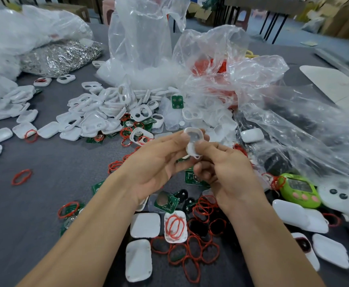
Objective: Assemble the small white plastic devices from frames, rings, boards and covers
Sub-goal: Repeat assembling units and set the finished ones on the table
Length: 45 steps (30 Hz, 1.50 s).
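Both hands hold 1 small white rounded plastic shell (pixel 192 141) above the grey table (pixel 45 162). The left hand (pixel 157 160) pinches its upper edge between thumb and fingertips, while the right hand (pixel 227 172) pinches its lower part, the other fingers curled. Beneath them lie red rubber rings (pixel 204 206), green circuit boards (pixel 169 204) (their print too small to read) and white rounded plastic covers (pixel 144 224).

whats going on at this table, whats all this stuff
A person is assembling small parts by hand. The left hand and right hand both pinch one small white rounded plastic shell above the grey table. Around them lie a heap of white plastic frames, thin red rubber rings, green circuit boards and clear plastic bags.
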Tool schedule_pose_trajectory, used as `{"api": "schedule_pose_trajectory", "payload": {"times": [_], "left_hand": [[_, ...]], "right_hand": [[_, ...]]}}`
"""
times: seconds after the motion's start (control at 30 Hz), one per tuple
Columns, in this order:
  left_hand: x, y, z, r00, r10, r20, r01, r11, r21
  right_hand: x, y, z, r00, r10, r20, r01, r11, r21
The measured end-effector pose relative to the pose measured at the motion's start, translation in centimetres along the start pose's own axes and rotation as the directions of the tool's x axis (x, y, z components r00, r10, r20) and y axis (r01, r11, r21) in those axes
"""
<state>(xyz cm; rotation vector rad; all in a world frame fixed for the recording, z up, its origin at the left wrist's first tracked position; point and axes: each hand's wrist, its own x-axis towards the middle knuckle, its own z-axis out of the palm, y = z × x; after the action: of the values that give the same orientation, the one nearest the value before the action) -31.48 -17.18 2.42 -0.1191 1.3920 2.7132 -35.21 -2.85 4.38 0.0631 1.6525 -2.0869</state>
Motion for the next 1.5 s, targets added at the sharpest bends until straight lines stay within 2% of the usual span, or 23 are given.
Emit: {"api": "schedule_pose_trajectory", "payload": {"times": [0.13, 0.23, 0.3, 0.33, 0.37, 0.4, 0.43, 0.5, 0.57, 0.63, 0.7, 0.83, 0.9, 0.97, 1.03, 1.1, 1.17, 1.23, 1.5], "left_hand": [[-0.1, 0.3, -0.5, 1.0, -0.012, 0.017, 0.013, 0.997, -0.079], [-0.2, 0.8, -0.8, 1.0, -0.029, 0.001, 0.029, 0.984, -0.174], [-0.4, 1.3, -1.1, 1.0, -0.027, -0.009, 0.024, 0.969, -0.246], [-0.5, 1.6, -1.2, 1.0, -0.019, -0.016, 0.014, 0.962, -0.271], [-0.6, 1.9, -1.4, 1.0, -0.008, -0.024, 0.001, 0.958, -0.287], [-0.8, 2.1, -1.6, 0.999, 0.006, -0.035, -0.016, 0.956, -0.294], [-0.8, 2.3, -1.7, 0.999, 0.018, -0.046, -0.031, 0.954, -0.297], [-1.0, 2.5, -1.8, 0.998, 0.03, -0.063, -0.048, 0.95, -0.31], [-1.0, 2.6, -1.9, 0.997, 0.031, -0.069, -0.052, 0.946, -0.321], [-1.1, 2.5, -1.8, 0.998, 0.03, -0.063, -0.048, 0.945, -0.323], [-1.1, 2.5, -1.7, 0.998, 0.024, -0.061, -0.043, 0.945, -0.325], [-1.0, 2.5, -1.8, 0.997, 0.014, -0.07, -0.035, 0.951, -0.309], [-0.9, 2.3, -1.8, 0.997, 0.01, -0.07, -0.03, 0.958, -0.284], [-0.7, 2.1, -1.8, 0.998, 0.005, -0.067, -0.022, 0.967, -0.254], [-0.4, 1.9, -1.7, 0.998, -0.003, -0.069, -0.013, 0.975, -0.223], [-0.2, 1.7, -1.6, 0.997, -0.017, -0.071, 0.003, 0.981, -0.194], [-0.1, 1.6, -1.5, 0.997, -0.035, -0.064, 0.025, 0.987, -0.157], [-0.1, 1.4, -1.4, 0.997, -0.058, -0.048, 0.053, 0.994, -0.1], [-0.2, 0.9, -1.1, 0.993, -0.119, 0.014, 0.119, 0.993, 0.017]], "right_hand": [[-0.1, 0.0, 0.1, 0.996, -0.086, -0.021, 0.084, 0.993, -0.082], [0.1, -0.5, -0.8, 0.983, -0.153, -0.103, 0.142, 0.984, -0.11], [0.3, -0.9, -1.7, 0.955, -0.252, -0.157, 0.205, 0.943, -0.263], [0.4, -1.1, -2.3, 0.933, -0.328, -0.147, 0.238, 0.87, -0.432], [0.3, -1.4, -2.9, 0.916, -0.392, -0.084, 0.263, 0.746, -0.612], [0.1, -1.7, -3.2, 0.915, -0.403, 0.031, 0.29, 0.602, -0.744], [-0.2, -1.9, -3.1, 0.926, -0.349, 0.143, 0.305, 0.471, -0.828], [-0.7, -1.9, -2.5, 0.96, -0.178, 0.217, 0.26, 0.274, -0.926], [-0.9, -1.5, -1.4, 0.97, -0.134, 0.205, 0.22, 0.109, -0.969], [-0.9, -1.0, -0.5, 0.966, -0.174, 0.191, 0.197, 0.017, -0.98], [-0.9, -0.6, 0.0, 0.963, -0.197, 0.186, 0.184, -0.025, -0.983], [-0.6, -0.2, -0.8, 0.961, -0.202, 0.191, 0.212, 0.084, -0.974], [-0.4, -0.3, -1.4, 0.942, -0.271, 0.198, 0.258, 0.206, -0.944], [-0.4, -0.7, -1.7, 0.93, -0.341, 0.137, 0.303, 0.497, -0.813], [-0.3, -1.0, -1.8, 0.941, -0.338, 0.025, 0.298, 0.789, -0.537], [-0.2, -1.4, -1.8, 0.967, -0.251, -0.034, 0.232, 0.933, -0.275], [-0.1, -1.8, -1.9, 0.987, -0.161, -0.008, 0.159, 0.981, -0.11], [-0.1, -1.9, -1.9, 0.993, -0.117, 0.031, 0.118, 0.993, -0.021], [-0.3, -2.0, -1.9, 0.976, -0.22, -0.012, 0.216, 0.966, -0.144]]}}
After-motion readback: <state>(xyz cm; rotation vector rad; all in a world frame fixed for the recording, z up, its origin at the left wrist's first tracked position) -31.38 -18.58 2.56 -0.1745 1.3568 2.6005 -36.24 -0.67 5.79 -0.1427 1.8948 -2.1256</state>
